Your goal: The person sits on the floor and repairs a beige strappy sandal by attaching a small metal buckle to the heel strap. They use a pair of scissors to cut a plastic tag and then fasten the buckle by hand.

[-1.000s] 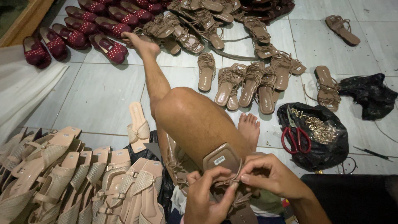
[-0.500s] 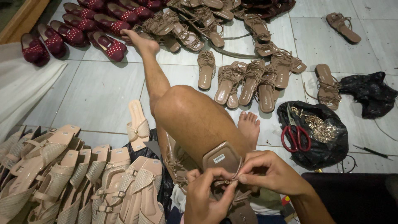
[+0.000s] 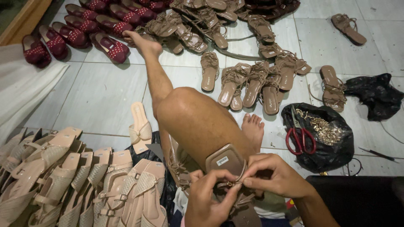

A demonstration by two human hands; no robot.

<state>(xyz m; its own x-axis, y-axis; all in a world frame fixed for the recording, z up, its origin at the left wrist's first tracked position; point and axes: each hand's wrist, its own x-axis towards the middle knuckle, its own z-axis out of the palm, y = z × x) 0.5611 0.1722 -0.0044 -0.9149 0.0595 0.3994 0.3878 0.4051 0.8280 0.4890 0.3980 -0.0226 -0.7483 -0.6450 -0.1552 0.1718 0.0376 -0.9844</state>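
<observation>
A brown square-toed sandal (image 3: 224,161) rests on my thigh, toe pointing away from me. Both hands meet at its thin strap in the lower middle of the view. My left hand (image 3: 206,199) pinches the strap from below. From the right, my right hand (image 3: 275,176) pinches the same strap with thumb and forefinger. My bare leg (image 3: 185,113) stretches across the tiled floor toward the far shoes.
Beige woven sandals (image 3: 75,185) are stacked at the lower left, with one loose beige sandal (image 3: 140,126). Brown strappy sandals (image 3: 252,80) lie ahead, red shoes (image 3: 80,29) at the far left. Red-handled scissors (image 3: 299,136) lie on a black bag (image 3: 336,147) with gold metal pieces (image 3: 322,128).
The hands stay at the sandal's strap, with small finger movements only. The view has shifted slightly.
</observation>
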